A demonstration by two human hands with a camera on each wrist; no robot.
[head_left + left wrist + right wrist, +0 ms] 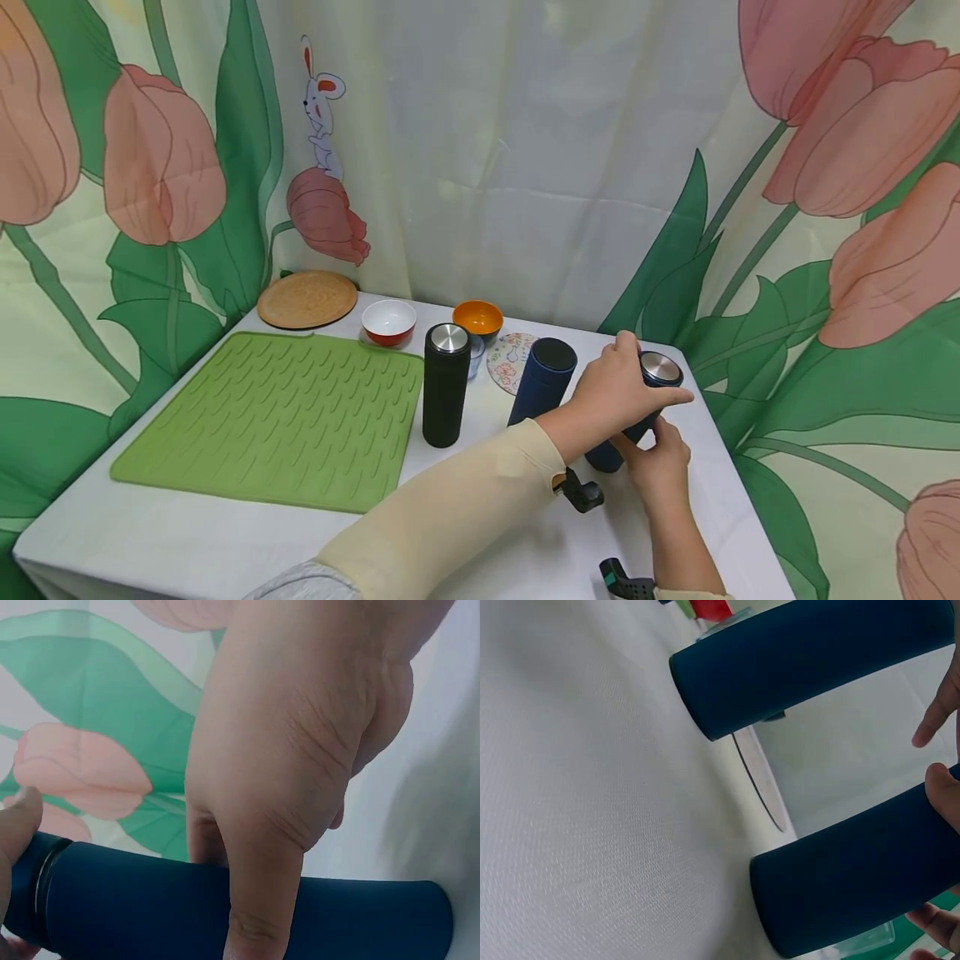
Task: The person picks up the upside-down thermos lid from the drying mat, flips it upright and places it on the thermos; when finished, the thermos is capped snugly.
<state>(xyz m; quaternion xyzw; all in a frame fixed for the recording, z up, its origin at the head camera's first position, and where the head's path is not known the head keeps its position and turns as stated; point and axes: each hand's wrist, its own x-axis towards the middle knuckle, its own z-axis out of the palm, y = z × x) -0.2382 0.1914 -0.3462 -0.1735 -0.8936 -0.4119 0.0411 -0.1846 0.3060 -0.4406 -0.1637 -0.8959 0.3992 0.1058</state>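
A dark blue flask [662, 368] with a steel lid stands tilted near the table's right edge. My left hand [618, 392], reaching across in a beige sleeve, grips its upper part just below the lid. My right hand [660, 458] holds the lower body from the front. In the left wrist view my fingers [262, 915] curl over the blue flask body [135, 907]. The right wrist view shows the held flask's base [840, 877] with my fingertips [945, 787] on it. A second dark blue flask [543, 379] [802, 660] stands just to the left.
A black flask [446, 387] with a steel lid stands mid-table beside a green ribbed mat [277, 417]. Behind are a round wooden coaster [307, 298], a white and red bowl [388, 322], an orange bowl [477, 318] and a floral coaster [510, 358]. A tulip curtain hangs close behind.
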